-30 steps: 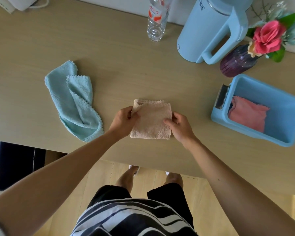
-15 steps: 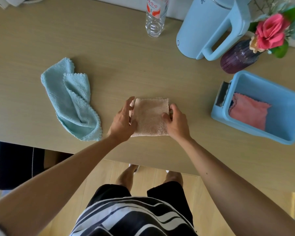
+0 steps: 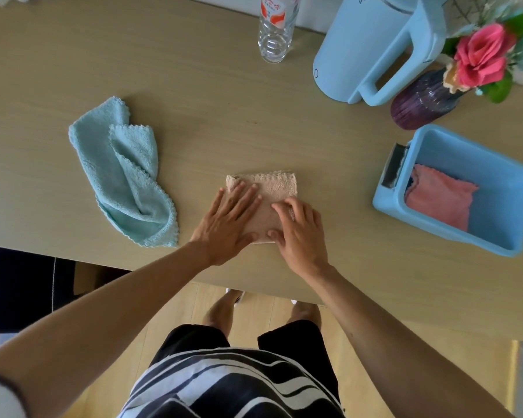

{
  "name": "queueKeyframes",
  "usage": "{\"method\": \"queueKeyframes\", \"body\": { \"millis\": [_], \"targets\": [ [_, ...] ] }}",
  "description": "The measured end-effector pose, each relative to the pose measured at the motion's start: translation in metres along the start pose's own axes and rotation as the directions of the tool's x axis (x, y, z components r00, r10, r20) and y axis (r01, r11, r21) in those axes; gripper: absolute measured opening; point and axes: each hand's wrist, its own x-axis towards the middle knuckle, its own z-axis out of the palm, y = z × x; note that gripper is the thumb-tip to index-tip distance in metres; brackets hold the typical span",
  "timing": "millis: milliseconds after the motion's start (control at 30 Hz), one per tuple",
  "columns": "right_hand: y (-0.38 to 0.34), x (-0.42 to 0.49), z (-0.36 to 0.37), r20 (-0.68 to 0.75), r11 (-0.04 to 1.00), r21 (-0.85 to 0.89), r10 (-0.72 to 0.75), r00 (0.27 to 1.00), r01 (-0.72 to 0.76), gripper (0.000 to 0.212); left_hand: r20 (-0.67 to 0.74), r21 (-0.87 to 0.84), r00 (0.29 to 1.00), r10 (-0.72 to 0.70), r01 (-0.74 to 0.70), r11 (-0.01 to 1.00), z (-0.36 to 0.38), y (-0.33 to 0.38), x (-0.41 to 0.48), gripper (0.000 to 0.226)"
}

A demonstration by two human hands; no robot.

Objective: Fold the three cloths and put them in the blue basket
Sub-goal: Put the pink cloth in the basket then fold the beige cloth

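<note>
A folded beige cloth [image 3: 277,185] lies on the wooden table [image 3: 212,95] near its front edge. My left hand [image 3: 228,223] rests flat on its left half, fingers spread. My right hand [image 3: 299,230] presses its right half with bent fingers. A crumpled light-blue cloth [image 3: 124,173] lies unfolded to the left. The blue basket [image 3: 477,236] stands at the right, with a folded pink cloth [image 3: 438,199] inside it.
At the back stand a clear water bottle [image 3: 275,28], a light-blue jug with handle [image 3: 372,46] and a purple vase [image 3: 423,101] holding a pink flower [image 3: 480,55], just behind the basket. The table's front edge runs under my wrists.
Both hands moved from gripping the beige cloth's side edges to lying on top of it, pressing it flat. The cloth stays in place.
</note>
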Motion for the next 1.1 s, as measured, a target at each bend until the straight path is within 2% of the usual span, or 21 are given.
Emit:
{"method": "queueKeyframes", "body": {
  "millis": [233, 400, 567, 633, 733, 800, 867, 933, 1000, 1100],
  "targets": [
    [-0.011, -0.003, 0.001, 0.004, 0.996, -0.035, 0.081, 0.997, -0.081, 0.054, -0.036, -0.004, 0.994, -0.107, 0.107, 0.994, -0.004, 0.012, 0.003, 0.083],
    [-0.025, -0.022, -0.008, -0.044, 0.940, 0.127, 0.324, 0.945, -0.316, 0.075, -0.079, -0.023, 0.983, -0.168, 0.167, 0.986, -0.023, 0.002, 0.033, 0.078],
    [-0.037, -0.056, -0.005, -0.039, 0.852, 0.241, 0.488, 0.872, -0.466, 0.078, -0.108, 0.055, 0.978, -0.180, 0.186, 0.981, -0.040, 0.001, 0.051, 0.074],
    [-0.038, -0.064, -0.002, -0.028, 0.833, 0.252, 0.515, 0.857, -0.492, 0.078, -0.069, 0.026, 0.969, -0.238, 0.240, 0.970, -0.045, 0.002, 0.055, 0.066],
    [-0.037, -0.069, -0.001, -0.019, 0.810, 0.288, 0.539, 0.842, -0.512, 0.076, 0.076, -0.094, 0.940, -0.334, 0.340, 0.936, -0.053, 0.002, 0.062, 0.043],
    [-0.034, -0.069, -0.003, -0.022, 0.793, 0.319, 0.554, 0.832, -0.519, 0.074, 0.125, -0.170, 0.937, -0.326, 0.344, 0.924, -0.058, 0.003, 0.063, 0.030],
    [-0.030, -0.068, -0.006, -0.007, 0.755, 0.392, 0.574, 0.819, -0.526, 0.072, 0.138, -0.268, 0.942, -0.307, 0.334, 0.904, -0.067, 0.007, 0.062, 0.029],
    [-0.026, -0.067, -0.013, 0.025, 0.676, 0.532, 0.590, 0.807, -0.511, 0.070, 0.189, -0.439, 0.932, -0.310, 0.363, 0.822, -0.083, 0.011, 0.057, 0.024],
    [-0.022, -0.063, -0.025, 0.101, 0.531, 0.682, 0.614, 0.783, -0.503, 0.069, 0.263, -0.624, 0.927, -0.268, 0.375, 0.686, -0.101, 0.017, 0.051, 0.017],
    [-0.013, -0.054, -0.045, 0.380, 0.162, 0.811, 0.583, 0.718, -0.562, 0.079, 0.265, -0.835, 0.944, -0.196, 0.326, 0.442, -0.126, 0.031, 0.037, 0.023]
  ]
}}
